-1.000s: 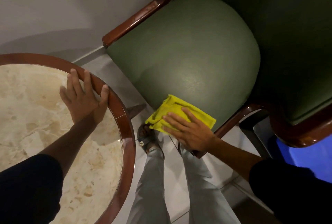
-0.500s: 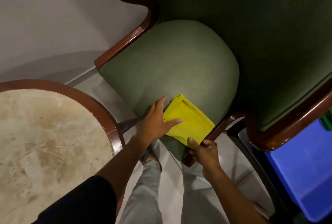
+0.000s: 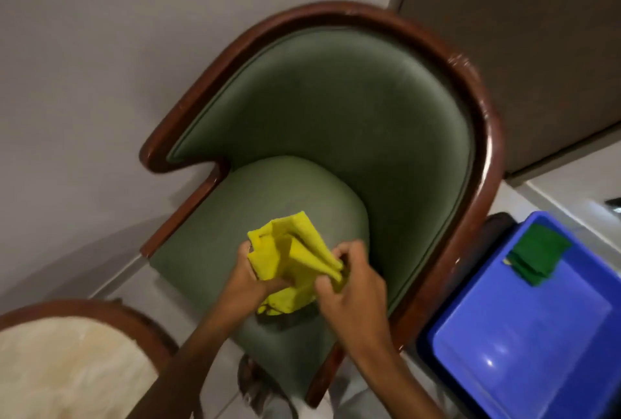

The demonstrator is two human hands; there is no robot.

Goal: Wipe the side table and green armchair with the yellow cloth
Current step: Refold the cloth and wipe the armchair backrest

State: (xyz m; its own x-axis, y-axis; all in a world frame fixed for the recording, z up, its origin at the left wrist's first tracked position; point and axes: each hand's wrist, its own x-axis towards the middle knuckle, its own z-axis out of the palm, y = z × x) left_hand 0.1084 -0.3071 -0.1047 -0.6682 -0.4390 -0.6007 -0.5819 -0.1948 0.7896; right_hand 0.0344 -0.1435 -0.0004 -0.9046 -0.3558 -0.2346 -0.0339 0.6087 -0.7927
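Note:
The green armchair (image 3: 336,123) with a dark wooden frame fills the middle of the view, its seat cushion just below centre. Above the front of the seat the yellow cloth (image 3: 292,257) is bunched and lifted, held by both hands. My left hand (image 3: 250,279) grips its left side and my right hand (image 3: 349,279) pinches its right side. The round side table (image 3: 111,312), marble top inside a wooden rim, shows at the bottom left corner.
A blue plastic bin (image 3: 524,344) stands right of the chair with a folded green cloth (image 3: 534,259) on it. Grey walls lie behind and left. My legs and a sandalled foot (image 3: 250,381) are on the tiled floor below the seat.
My left hand left the table rim and joined the right hand at the cloth. The cloth went from flat on the seat's front to bunched between both hands. The view tilted up the chair.

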